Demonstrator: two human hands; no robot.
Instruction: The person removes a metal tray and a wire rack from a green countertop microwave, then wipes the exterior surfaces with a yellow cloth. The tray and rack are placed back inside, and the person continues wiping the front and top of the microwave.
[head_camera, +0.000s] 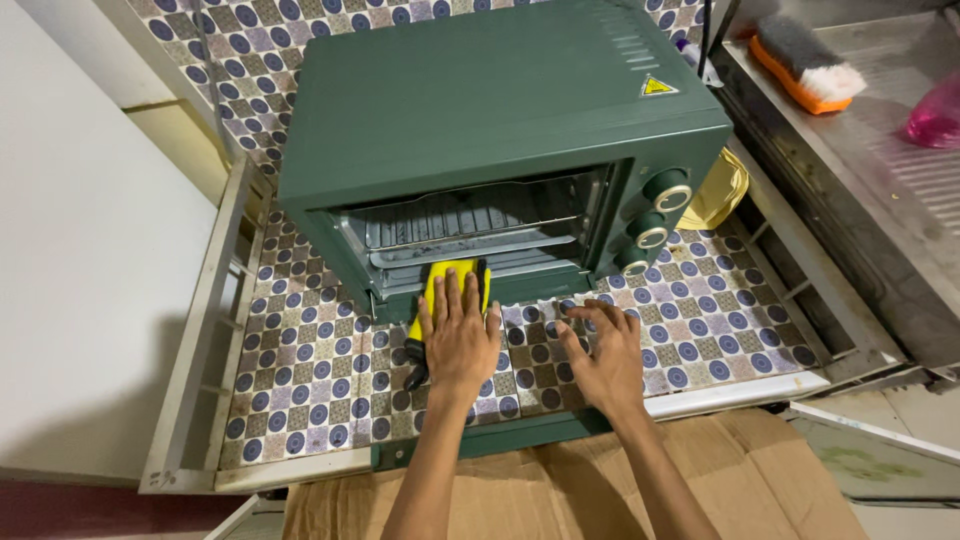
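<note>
Left hand (458, 335), fingers spread, pressed flat on a yellow sponge (450, 285) lying lengthwise toward the green toaster oven (500, 130); right hand (605, 355), splayed, apparently rested on the open door (540, 375).

Toaster oven (500, 100): painted sheet metal, dark green, satin with a soft sheen; 3 knobs (651, 231) at its 3 o'clock side, green plastic with pale glossy faces. Wire rack (470, 215) inside: bare metal, dull grey, stained. Open door (520, 360): glass, glossy, the patterned surface showing through it. Cloth (452, 285) under the left hand (458, 335): yellow, soft, matt, with a black edge. Right hand (605, 355) flat on the door glass. Patterned covering (300, 360): smooth printed sheet, slight shine. Cardboard (560, 490) at 6 o'clock: brown, matt, creased. Steel drainboard (880, 150) at 2 o'clock: brushed, ridged. Brush (805, 62): orange plastic back, coarse bristles.
</note>
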